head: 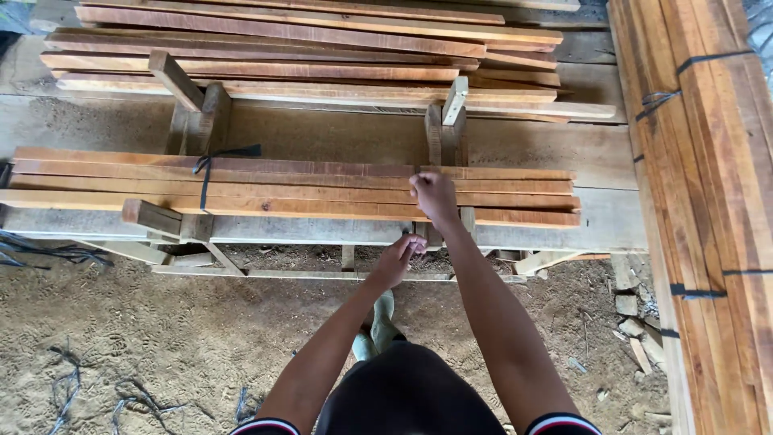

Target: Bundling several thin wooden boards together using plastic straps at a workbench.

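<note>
Wooden slats everywhere, and both hands are at the near bundle. Right hand (435,196) rests on top of the slat bundle (306,187), fingers curled down and pressed together, knuckles up; whether it pinches anything under the fingertips cannot be told. Left hand (398,258) sits lower, below the front edge of the same bundle, fingers bent into a loose fist near an upright wooden post (433,133) of the rack; what it grips, if anything, is hidden.

Bundle lies flat across the wooden rack (153,217), long reddish-brown strips stacked in layers, ends roughly flush at the right. One black strap (206,171) already wraps it near the left end. No strap shows at the right half, where the hands are.

Judgement: the step looks like binding the right part of the bundle, one hand above and one below as if passing something around the stack. A next move would call for both hands meeting around the slats and keeping the layers from sliding sideways.

Further out: a second, looser pile of slats (306,56) on the back of the rack, untied. A tall stack of strapped planks (708,201) runs along the right side. Loose black strap pieces (48,251) lie at the left on the sawdust ground (161,338). Green boot (382,322) below the arms.
</note>
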